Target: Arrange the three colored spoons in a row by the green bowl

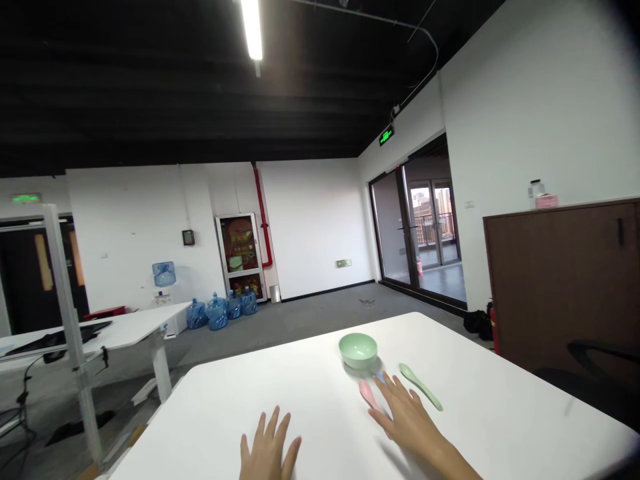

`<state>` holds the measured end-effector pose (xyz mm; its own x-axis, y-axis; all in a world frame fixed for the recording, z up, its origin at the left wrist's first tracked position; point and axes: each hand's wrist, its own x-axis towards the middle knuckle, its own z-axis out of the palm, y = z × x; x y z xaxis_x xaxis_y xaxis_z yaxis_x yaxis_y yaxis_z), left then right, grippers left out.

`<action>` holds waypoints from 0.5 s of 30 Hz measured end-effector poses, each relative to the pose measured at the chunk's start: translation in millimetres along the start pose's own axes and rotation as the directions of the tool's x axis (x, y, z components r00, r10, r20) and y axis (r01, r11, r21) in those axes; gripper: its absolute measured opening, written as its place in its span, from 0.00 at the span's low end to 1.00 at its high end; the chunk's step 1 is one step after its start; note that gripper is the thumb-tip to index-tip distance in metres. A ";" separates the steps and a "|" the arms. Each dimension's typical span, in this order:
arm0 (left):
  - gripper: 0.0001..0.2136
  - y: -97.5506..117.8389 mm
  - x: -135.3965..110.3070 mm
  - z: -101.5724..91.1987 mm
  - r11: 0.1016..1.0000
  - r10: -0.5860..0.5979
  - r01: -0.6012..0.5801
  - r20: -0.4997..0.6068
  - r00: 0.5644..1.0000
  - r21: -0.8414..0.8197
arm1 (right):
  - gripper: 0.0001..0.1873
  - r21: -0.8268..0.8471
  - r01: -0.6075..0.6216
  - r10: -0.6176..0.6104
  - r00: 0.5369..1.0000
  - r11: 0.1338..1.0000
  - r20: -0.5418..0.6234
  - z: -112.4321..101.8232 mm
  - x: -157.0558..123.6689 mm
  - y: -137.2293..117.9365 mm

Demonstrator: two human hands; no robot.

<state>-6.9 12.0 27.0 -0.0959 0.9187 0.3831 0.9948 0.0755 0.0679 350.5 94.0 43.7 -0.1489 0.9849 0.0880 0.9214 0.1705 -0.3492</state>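
Resting flat: right hand (407, 417) on pink spoon (369, 394), both grips wide, empty.

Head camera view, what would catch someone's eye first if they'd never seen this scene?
Probably the pale green bowl near the far edge of the white table, with a green spoon lying just right of it. The right hand rests flat over a pink utensil, and the left hand lies open nearer the table's front.

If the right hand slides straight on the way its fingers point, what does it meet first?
The right hand lies flat, fingers aimed up-left. Its fingertips already overlap the pink utensil and something blue; straight on, the green bowl probably comes next. The green spoon lies off to its right.
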 end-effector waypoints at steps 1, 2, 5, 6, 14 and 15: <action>0.29 0.5 0.0 -1.7 1.000 0.001 -0.001 0.005 1.000 -0.006 | 0.46 0.001 -0.004 0.004 1.000 1.000 -0.003 -1.3 -0.5 -1.3; 0.29 1.0 0.0 -3.7 1.000 0.004 -0.004 0.010 1.000 -0.009 | 0.46 0.001 -0.007 0.007 1.000 1.000 -0.002 -2.7 -1.1 -2.5; 0.29 2.7 0.3 -11.2 1.000 0.021 -0.021 0.034 0.999 -0.004 | 0.46 -0.001 -0.008 0.008 1.000 1.000 0.011 -7.4 -3.0 -4.3; 0.29 3.1 0.4 -13.9 1.000 0.025 -0.025 0.046 0.999 0.000 | 0.47 0.000 -0.008 0.008 1.000 1.000 0.015 -8.9 -3.6 -4.2; 0.31 5.6 -0.9 -25.1 0.998 0.029 -0.023 0.112 0.993 -0.054 | 0.47 0.024 0.004 -0.005 1.000 1.000 0.031 -16.5 -8.0 -1.6; 0.32 6.3 -1.5 -25.0 0.998 0.029 -0.024 0.100 0.995 -0.051 | 0.47 0.026 0.003 -0.003 1.000 1.000 0.026 -17.1 -8.7 -1.9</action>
<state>-1.3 1.4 49.9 -0.0633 0.9546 0.2909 0.9938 0.0336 0.1058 356.2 84.6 59.6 -0.1613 0.9848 0.0645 0.9115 0.1737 -0.3729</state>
